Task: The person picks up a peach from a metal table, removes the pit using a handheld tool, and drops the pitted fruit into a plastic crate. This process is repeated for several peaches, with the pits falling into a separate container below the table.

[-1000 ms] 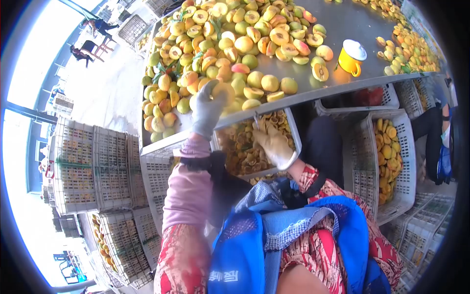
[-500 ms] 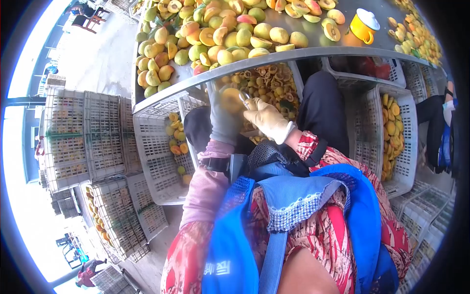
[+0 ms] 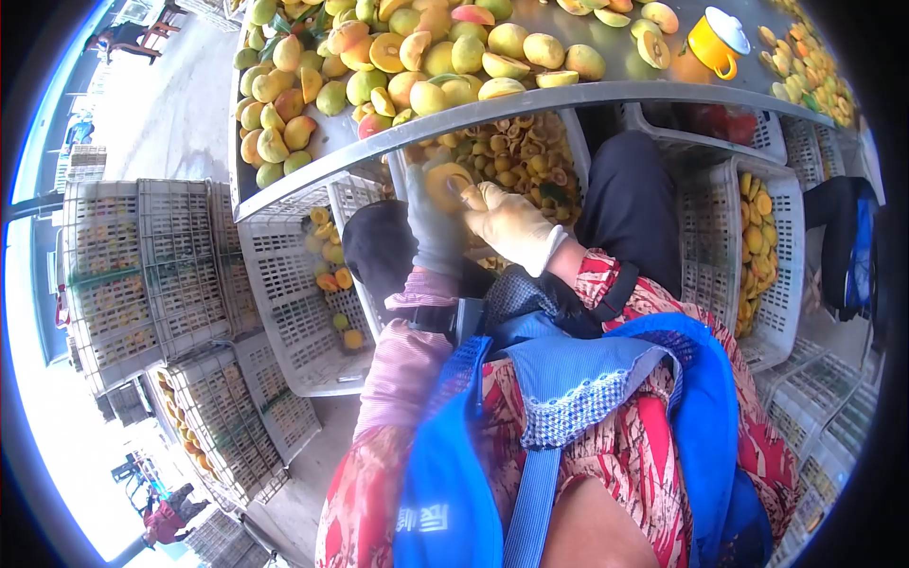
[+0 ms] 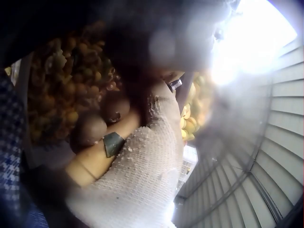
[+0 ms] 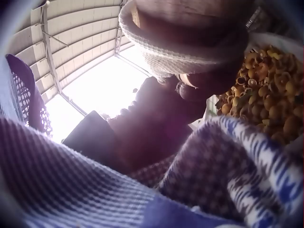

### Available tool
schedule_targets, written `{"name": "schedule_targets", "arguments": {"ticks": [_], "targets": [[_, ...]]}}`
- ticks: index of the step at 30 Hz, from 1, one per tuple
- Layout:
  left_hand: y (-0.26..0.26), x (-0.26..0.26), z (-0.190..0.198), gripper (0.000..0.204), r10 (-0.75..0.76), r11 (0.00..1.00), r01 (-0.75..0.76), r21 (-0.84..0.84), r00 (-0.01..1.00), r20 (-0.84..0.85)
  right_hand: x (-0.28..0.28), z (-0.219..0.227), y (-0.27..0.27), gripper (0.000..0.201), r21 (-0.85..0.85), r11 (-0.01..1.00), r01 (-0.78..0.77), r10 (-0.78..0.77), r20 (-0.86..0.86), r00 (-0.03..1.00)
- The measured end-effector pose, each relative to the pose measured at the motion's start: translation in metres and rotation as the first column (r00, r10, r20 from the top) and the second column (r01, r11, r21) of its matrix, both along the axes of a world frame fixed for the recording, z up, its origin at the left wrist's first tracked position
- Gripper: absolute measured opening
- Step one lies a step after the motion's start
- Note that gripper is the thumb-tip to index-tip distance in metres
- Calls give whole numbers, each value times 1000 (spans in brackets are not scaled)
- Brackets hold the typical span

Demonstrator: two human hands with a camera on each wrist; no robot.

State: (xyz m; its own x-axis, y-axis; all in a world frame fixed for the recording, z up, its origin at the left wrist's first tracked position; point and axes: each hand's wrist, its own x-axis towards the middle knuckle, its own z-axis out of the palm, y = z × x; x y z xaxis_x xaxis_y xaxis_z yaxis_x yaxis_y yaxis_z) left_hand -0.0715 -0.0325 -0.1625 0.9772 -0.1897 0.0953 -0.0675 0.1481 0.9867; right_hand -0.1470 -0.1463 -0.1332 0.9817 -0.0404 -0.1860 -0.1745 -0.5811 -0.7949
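Just below the edge of the table point(image 3: 587, 95), over a crate point(image 3: 576, 142) of cut fruit pieces point(image 3: 530, 166), a yellow fruit point(image 3: 447, 182) sits in the grip of the left hand point(image 3: 426, 220); it is blurred, but looks like a cut half. The gloved fingers appear clamped round it, though their exact placing is too smeared to tell. Right up against the fruit is the right hand point(image 3: 516, 225), its grip closed, by the left wrist view, on what looks like a hand tool point(image 4: 89, 165): a yellowish handle with a dark patch, and a small metal end point(image 4: 175, 85) near the thumb. Whether that end touches the flesh cannot be made out. The fruit should be light, firm enough to keep its shape yet soft under a hard squeeze, with a juicy cut face likely to slip and a skin that probably bruises. It is best cradled by its rounded skin side, fingers spread low round the rim, pressure even, cut face left bare. The tool should be stiff and light, so a hold well up the handle, thumb near the metal, ought to give control; wet gloves might let it twist.
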Motion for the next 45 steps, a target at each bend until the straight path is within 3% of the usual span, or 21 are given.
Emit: {"name": "schedule_targets", "arguments": {"ticks": [1,3,6,10,12,14,16,21,22,25,26,29,30,31,33,34,37,38,40,42,45], "targets": [[-1,-1,6,30,6,995,-14,-97,997,-75,1,-2,0,42,12,1000,4,-4,-7,1000],[-3,-4,8,34,41,998,-42,-37,998,-44,2,1,1,42,38,999,32,-31,-38,999],[-3,-5,2,45,67,962,-108,249,983,169,3,35,4,43,109,982,155,-131,-200,971],[15,7,-59,40,180,968,-184,170,983,40,3,4,6,35,103,995,4,10,-135,991],[22,11,-75,41,192,979,-186,81,978,-82,4,27,6,22,225,970,95,-36,-254,966],[20,12,-68,44,135,991,-134,15,984,-117,3,-21,4,24,83,987,-135,139,-55,989],[9,6,-34,43,96,989,-100,108,995,40,4,-26,0,30,33,983,-181,181,10,983],[5,16,-32,28,-103,992,118,42,962,-254,5,-33,-14,43,0,999,-49,49,-30,998],[7,14,-23,27,-150,966,174,190,979,-136,7,-48,-16,43,-35,998,-58,58,-8,998],[12,5,-6,27,-319,921,339,194,939,-127,11,-68,-19,43,-2,1000,-10,10,56,998],[20,6,-8,30,-366,900,405,161,903,-224,11,-69,-21,43,53,998,14,-18,79,997],[31,7,-27,30,-449,830,450,331,890,-82,7,-31,-25,41,237,966,108,-131,84,988],[31,6,-29,30,-464,828,486,278,874,-145,4,-10,-24,40,214,964,159,-171,42,984],[28,3,-29,30,-442,852,459,254,888,-125,2,1,-22,39,189,960,208,-212,0,977],[22,-2,-30,31,-394,892,403,204,915,-83,2,-10,-23,38,385,841,379,-380,-79,922],[10,-11,-1,32,-308,943,317,103,947,-93,3,-6,-22,38,472,754,456,-452,-130,882],[15,-8,9,37,-247,969,246,-26,953,-174,-13,36,-22,37,454,739,498,-292,-450,844],[15,-4,-1,37,-267,943,186,-275,917,-295,-17,37,-16,38,399,830,390,-225,-401,888],[14,-3,-9,39,-243,921,104,-375,907,-345,-23,7,-3,40,149,976,156,-143,-93,985],[12,-7,-14,40,-130,988,110,-107,972,-198,-23,-1,3,41,-17,999,31,-31,-10,999],[6,-10,-12,41,-73,993,57,-106,985,-154,-18,-4,9,40,-8,999,50,-51,-48,998]]}}
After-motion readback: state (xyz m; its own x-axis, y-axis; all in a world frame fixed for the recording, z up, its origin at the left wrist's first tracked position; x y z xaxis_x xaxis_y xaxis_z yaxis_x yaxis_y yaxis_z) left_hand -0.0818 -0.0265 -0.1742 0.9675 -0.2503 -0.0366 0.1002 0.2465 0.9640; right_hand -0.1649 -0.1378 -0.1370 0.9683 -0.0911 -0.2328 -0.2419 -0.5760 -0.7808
